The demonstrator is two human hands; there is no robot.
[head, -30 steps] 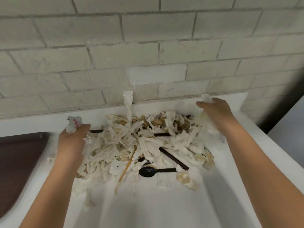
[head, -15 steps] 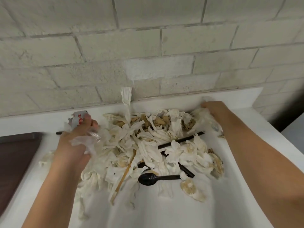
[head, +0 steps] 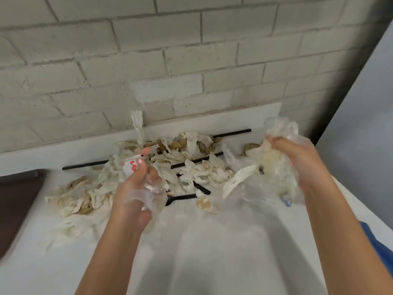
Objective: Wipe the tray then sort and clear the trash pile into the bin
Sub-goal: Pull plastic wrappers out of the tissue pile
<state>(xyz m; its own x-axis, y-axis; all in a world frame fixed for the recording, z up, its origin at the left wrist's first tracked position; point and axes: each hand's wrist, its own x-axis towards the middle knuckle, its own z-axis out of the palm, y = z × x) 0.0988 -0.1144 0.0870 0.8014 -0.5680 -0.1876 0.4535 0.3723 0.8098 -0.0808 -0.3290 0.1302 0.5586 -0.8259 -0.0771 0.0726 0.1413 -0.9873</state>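
Observation:
A pile of crumpled, stained white napkins (head: 187,165) lies on the white table (head: 212,241) against the brick wall. Black straws (head: 231,134) and a black plastic spoon (head: 180,198) are mixed into it. My left hand (head: 136,188) is raised over the pile's left side, shut on clear plastic film and a white wrapper with red print (head: 130,167). My right hand (head: 297,165) is lifted at the pile's right, shut on a bunch of clear plastic wrap and napkins (head: 274,167). No bin is in view.
A dark brown tray (head: 17,201) sits at the table's left edge. The brick wall (head: 170,60) stands right behind the pile. A grey surface (head: 361,145) runs along the right, and a blue object (head: 378,243) shows at the right edge.
Both hands have closed on trash and lifted off the pile toward me. The right hand pulled a bunch of clear plastic away to the right. The camera view shifted left.

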